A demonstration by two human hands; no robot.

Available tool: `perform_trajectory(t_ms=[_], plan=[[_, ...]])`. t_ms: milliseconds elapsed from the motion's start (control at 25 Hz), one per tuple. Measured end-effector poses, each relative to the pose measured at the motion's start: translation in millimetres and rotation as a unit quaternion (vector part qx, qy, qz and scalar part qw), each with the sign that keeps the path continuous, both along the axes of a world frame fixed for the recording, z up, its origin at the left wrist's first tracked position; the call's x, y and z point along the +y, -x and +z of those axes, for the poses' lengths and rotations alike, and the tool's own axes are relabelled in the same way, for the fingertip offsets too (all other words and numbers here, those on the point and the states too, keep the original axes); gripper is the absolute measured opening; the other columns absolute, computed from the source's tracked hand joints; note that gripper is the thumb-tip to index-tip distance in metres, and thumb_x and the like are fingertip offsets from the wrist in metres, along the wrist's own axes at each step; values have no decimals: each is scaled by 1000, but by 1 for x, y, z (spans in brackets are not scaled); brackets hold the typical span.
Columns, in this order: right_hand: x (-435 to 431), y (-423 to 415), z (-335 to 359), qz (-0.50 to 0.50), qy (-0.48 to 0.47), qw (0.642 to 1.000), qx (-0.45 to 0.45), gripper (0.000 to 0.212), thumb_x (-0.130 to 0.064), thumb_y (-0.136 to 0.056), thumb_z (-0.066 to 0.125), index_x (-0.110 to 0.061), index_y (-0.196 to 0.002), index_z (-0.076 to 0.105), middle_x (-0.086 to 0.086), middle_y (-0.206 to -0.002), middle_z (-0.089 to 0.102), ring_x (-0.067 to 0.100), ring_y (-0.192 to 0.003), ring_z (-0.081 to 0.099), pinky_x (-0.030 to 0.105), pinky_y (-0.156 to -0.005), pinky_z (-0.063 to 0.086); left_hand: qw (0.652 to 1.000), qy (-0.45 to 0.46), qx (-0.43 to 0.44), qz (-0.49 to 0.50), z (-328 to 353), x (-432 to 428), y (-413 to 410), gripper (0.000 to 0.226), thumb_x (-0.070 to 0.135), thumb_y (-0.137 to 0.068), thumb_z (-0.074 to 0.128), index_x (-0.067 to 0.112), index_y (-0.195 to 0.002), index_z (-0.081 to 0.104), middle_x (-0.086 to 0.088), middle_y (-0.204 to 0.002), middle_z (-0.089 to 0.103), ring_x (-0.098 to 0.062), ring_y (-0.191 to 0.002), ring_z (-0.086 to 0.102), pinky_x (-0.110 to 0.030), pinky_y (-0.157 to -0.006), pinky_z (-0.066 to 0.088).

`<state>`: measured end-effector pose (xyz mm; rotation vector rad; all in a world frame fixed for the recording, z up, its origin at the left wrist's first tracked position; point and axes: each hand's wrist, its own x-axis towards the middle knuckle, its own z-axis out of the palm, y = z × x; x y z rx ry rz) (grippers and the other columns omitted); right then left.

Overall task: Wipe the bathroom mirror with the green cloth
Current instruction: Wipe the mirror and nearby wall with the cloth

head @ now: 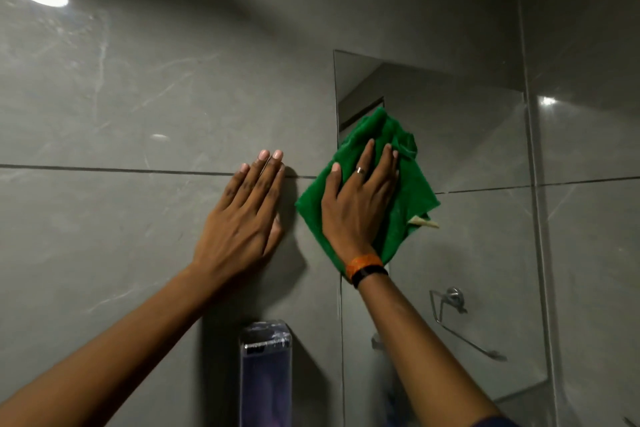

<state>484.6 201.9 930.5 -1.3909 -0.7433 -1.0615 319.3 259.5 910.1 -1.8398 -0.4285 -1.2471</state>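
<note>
1. Green and soft, the cloth is judged light and limp; it will fold and bunch under pressure, so it is best held by a flat palm pressed over its middle, not pinched at a corner.
2. Its look is of a crumpled square set like a diamond, bunched at the top, with a small pale tag or label showing at its right corner.
3. It is pressed just right of the frame's centre, over the left edge of the mirror, with its left part lapping onto the grey tiled wall.
4. The right hand is laid flat on the cloth with fingers spread, pinning it to the glass; a ring is worn on one finger, and an orange and a black band at the wrist.
5. The left hand is spread flat and empty on the wall, just left of the cloth and apart from it, seemingly as a brace.
6. The mirror is judged hard, smooth and breakable, so even pressure is called for.
7. Below, a clear dispenser is fixed to the wall, and a metal holder is seen at the lower right of the mirror, apparently reflected in it.
</note>
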Motion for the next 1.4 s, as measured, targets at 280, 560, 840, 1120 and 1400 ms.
perform_trajectory(t_ms=[280, 560, 840, 1120, 1400], plan=[[-2, 4, 102, 14, -12, 999, -43, 59, -35, -104, 37, -7, -156, 27, 24, -163, 21, 39, -153, 17, 51, -127, 13, 997, 35, -49, -41, 32, -5, 20, 65, 27, -94, 26, -3, -151, 18, -21, -161, 11, -33, -150, 7, -41, -123, -1], [-10, 25, 180, 126, 5, 986, -109, 46, -18, -106, 38, -6, -150, 39, 18, -162, 28, 35, -152, 21, 49, -126, 18, 993, 64, -68, 69, 82, -7, 83, 69, 34, -93, 12, 0, -153, 10, -19, -164, 5, -31, -152, 0, -43, -125, 2], [-21, 121, 171, 176, -17, 956, -232, 44, -5, -100, 44, -6, -145, 48, 17, -158, 38, 34, -150, 29, 44, -126, 20, 984, 48, -91, 145, 112, -46, 147, 64, 28, -98, 22, 0, -154, 9, -18, -165, 6, -27, -153, -1, -44, -126, 5], [-29, 185, 95, 130, 28, 954, -269, 42, 0, -98, 43, -4, -138, 55, 20, -150, 49, 37, -145, 39, 53, -123, 26, 977, 67, -86, 185, 88, -78, 214, 63, 23, -98, 27, -1, -153, 12, -19, -164, 9, -28, -153, 2, -43, -126, 5], [-28, 228, -21, 121, 135, 952, -245, 42, -2, -98, 49, -5, -140, 51, 18, -138, 59, 36, -132, 52, 50, -118, 35, 974, 173, -31, 145, -28, -68, 253, 65, 26, -94, 20, 0, -153, 14, -17, -164, 11, -27, -153, 4, -44, -126, 6]])
